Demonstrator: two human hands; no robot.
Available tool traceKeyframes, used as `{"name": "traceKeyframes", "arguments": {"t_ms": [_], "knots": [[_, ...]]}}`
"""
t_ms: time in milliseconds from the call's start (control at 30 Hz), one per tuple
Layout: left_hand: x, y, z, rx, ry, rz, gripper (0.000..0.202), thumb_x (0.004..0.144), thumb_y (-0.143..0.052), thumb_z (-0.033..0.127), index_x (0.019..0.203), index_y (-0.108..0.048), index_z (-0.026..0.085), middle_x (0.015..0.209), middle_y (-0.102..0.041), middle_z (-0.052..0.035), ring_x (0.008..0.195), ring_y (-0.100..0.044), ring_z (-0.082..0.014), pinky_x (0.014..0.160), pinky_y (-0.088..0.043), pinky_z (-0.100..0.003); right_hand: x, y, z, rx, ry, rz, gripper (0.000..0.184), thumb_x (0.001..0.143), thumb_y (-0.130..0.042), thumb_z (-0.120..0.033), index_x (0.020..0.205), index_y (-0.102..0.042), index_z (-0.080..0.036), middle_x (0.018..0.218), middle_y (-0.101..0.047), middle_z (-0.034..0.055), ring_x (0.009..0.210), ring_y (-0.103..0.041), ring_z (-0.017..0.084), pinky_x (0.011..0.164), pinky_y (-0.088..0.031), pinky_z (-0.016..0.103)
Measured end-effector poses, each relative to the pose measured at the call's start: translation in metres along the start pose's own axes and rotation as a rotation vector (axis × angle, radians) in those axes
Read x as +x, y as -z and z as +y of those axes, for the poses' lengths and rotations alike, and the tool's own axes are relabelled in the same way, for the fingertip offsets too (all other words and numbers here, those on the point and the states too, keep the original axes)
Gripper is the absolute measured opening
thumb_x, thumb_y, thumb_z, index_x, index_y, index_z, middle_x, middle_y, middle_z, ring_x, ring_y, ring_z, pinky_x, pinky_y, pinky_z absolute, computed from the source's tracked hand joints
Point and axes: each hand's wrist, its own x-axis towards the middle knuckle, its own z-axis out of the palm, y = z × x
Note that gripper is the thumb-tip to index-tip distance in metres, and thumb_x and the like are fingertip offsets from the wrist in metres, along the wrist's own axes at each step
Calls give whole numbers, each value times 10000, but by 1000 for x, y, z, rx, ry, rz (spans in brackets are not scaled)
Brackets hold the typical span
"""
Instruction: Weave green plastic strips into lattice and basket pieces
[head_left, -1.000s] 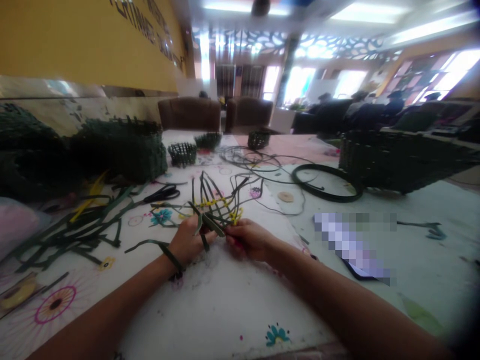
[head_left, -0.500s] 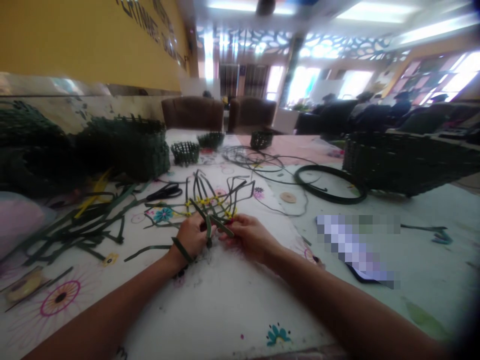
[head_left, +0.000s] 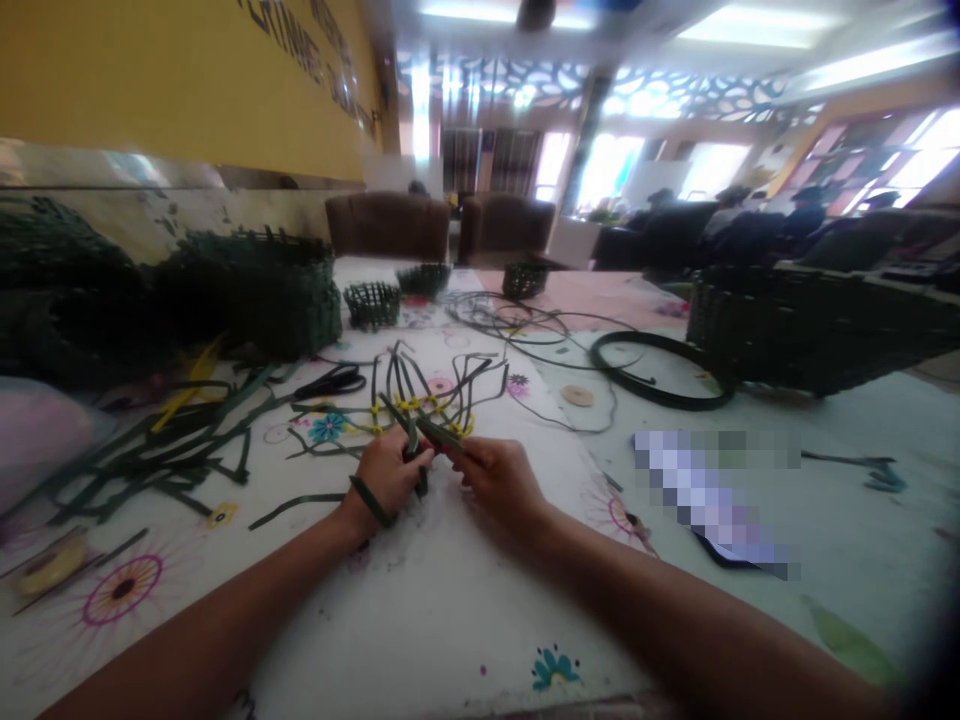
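Observation:
My left hand (head_left: 388, 472) and my right hand (head_left: 496, 474) meet at the middle of the table, both closed on the near end of a woven piece of dark green strips (head_left: 427, 400) tied with yellow bits. The strips fan out away from me over the flowered tablecloth (head_left: 442, 610). A green band circles my left wrist (head_left: 369, 500). Black scissors (head_left: 330, 384) lie just left of the woven piece.
Loose green strips (head_left: 165, 450) pile at the left, with dark woven baskets (head_left: 255, 295) behind them. Small baskets (head_left: 373, 305) stand further back. A black coil (head_left: 660, 368) and a large basket (head_left: 810, 320) sit right. A blurred flat object (head_left: 712, 495) lies near my right arm. People sit at the far right.
Both hands have drawn slightly together and lifted the near end of the woven piece; the strips now stand a little more upright between my fingers.

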Motion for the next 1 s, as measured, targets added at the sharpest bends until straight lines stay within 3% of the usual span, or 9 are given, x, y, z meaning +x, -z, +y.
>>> {"name": "traceKeyframes", "arguments": {"t_ms": [200, 433, 567, 833, 1000], "knots": [[-4, -4, 2, -2, -26, -21, 125, 782, -577, 265, 789, -651, 166, 765, -645, -21, 745, -591, -176, 687, -451, -280, -4, -2, 1, -242, 112, 68, 231, 899, -523, -240, 944, -749, -243, 840, -750, 56, 738, -661, 188, 681, -423, 259], [-12, -9, 8, 137, -165, -71, 87, 801, -570, 183, 729, -619, 172, 818, -638, -52, 789, -590, -195, 723, -443, -295, -1, 2, 2, -592, 141, -86, 245, 895, -508, -209, 921, -746, -258, 873, -759, 68, 746, -664, 209, 637, -348, 274], [-11, -11, 4, 139, -149, -65, 90, 820, -519, 151, 773, -593, 172, 863, -620, -65, 859, -589, -211, 782, -454, -316, 2, 4, 1, -516, 103, -121, 232, 911, -525, -248, 949, -754, -260, 904, -764, 60, 771, -672, 197, 659, -372, 257], [-8, -10, 5, 100, -40, -30, 136, 816, -555, 226, 693, -559, 168, 733, -555, -15, 719, -535, -177, 646, -388, -277, 1, 3, 0, -430, 115, -137, 214, 914, -544, -258, 938, -756, -236, 900, -764, 57, 775, -673, 189, 671, -389, 250], [-7, -10, 2, 42, -2, -73, 152, 818, -553, 273, 728, -598, 159, 757, -581, -19, 725, -532, -171, 663, -397, -280, 0, 2, 1, -393, 135, -114, 201, 910, -539, -227, 894, -739, -219, 842, -753, 43, 728, -654, 162, 651, -375, 230]]}}
